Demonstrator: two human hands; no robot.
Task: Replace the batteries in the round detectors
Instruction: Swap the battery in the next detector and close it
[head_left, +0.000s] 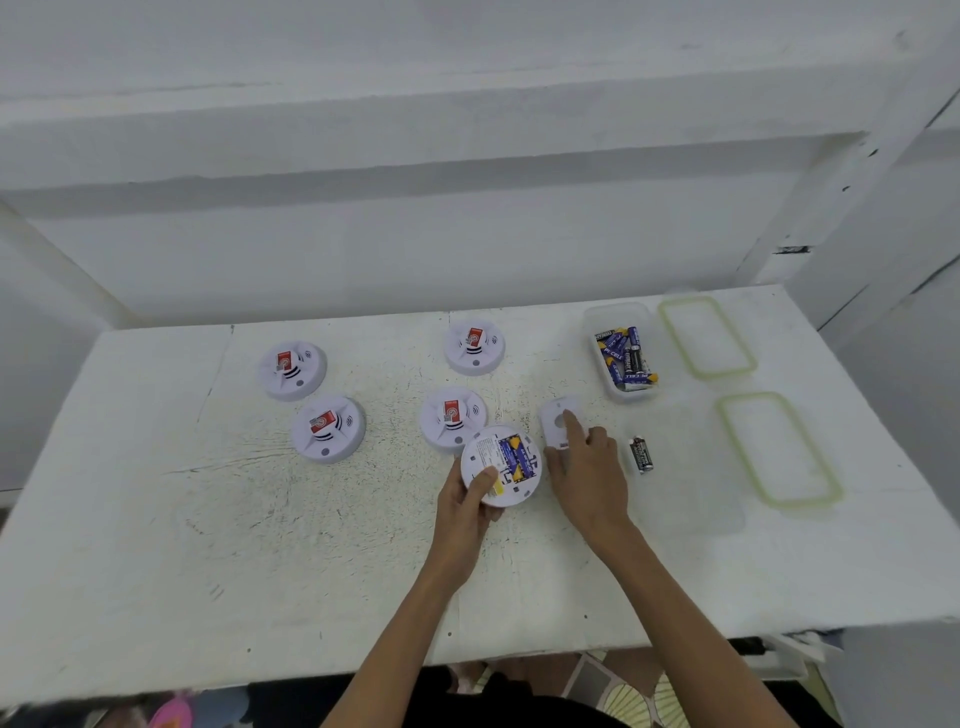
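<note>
My left hand (465, 501) holds a round white detector (503, 472) turned back side up, with blue batteries showing in its open compartment. My right hand (589, 467) grips the detector's white back cover (558, 422), thumb at its near edge and forefinger on top, just right of the detector. One loose black battery (641, 454) lies on the table to the right of that hand. Several more white detectors with red labels sit face up, one (453, 417) just behind the held one.
A clear plastic box (623, 353) with several blue and black batteries stands at the back right. Beside it lies a green-rimmed lid (706, 338), and a second lid (779, 449) lies nearer. The white table's front edge (311, 675) runs below my arms.
</note>
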